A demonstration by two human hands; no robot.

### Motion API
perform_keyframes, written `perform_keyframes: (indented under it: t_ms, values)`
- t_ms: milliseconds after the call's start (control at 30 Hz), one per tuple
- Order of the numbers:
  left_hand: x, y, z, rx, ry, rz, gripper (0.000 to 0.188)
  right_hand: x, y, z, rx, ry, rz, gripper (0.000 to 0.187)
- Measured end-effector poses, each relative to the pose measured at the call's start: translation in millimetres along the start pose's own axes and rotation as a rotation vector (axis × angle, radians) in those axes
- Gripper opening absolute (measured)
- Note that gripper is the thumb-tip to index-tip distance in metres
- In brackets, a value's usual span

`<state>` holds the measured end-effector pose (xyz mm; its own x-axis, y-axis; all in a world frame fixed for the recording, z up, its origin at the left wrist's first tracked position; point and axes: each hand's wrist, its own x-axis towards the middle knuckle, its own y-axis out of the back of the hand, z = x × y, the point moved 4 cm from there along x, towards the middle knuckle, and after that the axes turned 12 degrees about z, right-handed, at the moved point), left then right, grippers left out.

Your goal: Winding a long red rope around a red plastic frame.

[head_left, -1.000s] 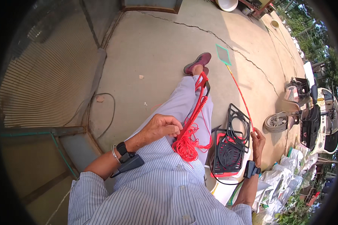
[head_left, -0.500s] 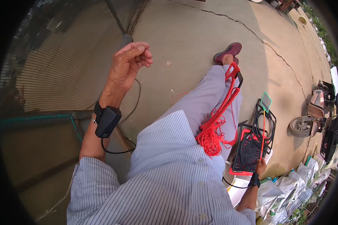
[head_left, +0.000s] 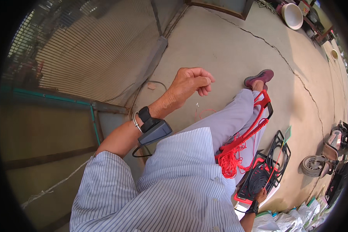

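My left hand [head_left: 192,82] hangs in the air over the floor, left of my legs. Its fingers are curled and the thumb presses against them; I cannot make out anything in them. Low on the right, my right hand [head_left: 261,195] grips the thin orange-red stick of a fly swatter with a green-rimmed square head [head_left: 287,133]. A long red plastic frame with a toothed edge [head_left: 245,136] lies along my lap. Tangled red cord [head_left: 231,164] is bunched at its near end, and a loose red strand [head_left: 208,111] lies on the floor.
Beside my right leg lie black openwork plastic pieces [head_left: 259,179] over something red. A scooter [head_left: 317,164] stands farther right, with silvery sacks [head_left: 286,220] nearer. On the left rises a mesh-and-panel wall [head_left: 81,65]. A white basin [head_left: 292,16] is at the far right.
My left hand has moved right, toward my legs, and a little lower. The view has shifted, bringing the basin into sight. My right hand keeps its grip on the swatter.
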<state>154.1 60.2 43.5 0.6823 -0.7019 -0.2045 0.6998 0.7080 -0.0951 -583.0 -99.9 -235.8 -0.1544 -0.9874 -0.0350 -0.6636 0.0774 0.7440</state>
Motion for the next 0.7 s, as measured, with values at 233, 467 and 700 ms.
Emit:
perform_keyframes:
  t_ms: [233, 467, 700]
  values:
    - [-27.7, -25.2, -40.1, 0.735, -0.431, -0.112, 0.013, -3.1, -5.0, -139.3, 0.174, -0.509, 0.168, 0.034]
    - [-45.7, -66.9, -59.9, 0.825, -0.788, -0.293, 0.005, 33.2, 8.9, -143.3, 0.456, -0.450, 0.112, 0.023]
    - [-73.5, -70.8, -73.1, 0.838, -0.849, -0.369, 0.004, 31.2, 5.0, -205.8, 0.426, -0.510, -0.024, 0.024]
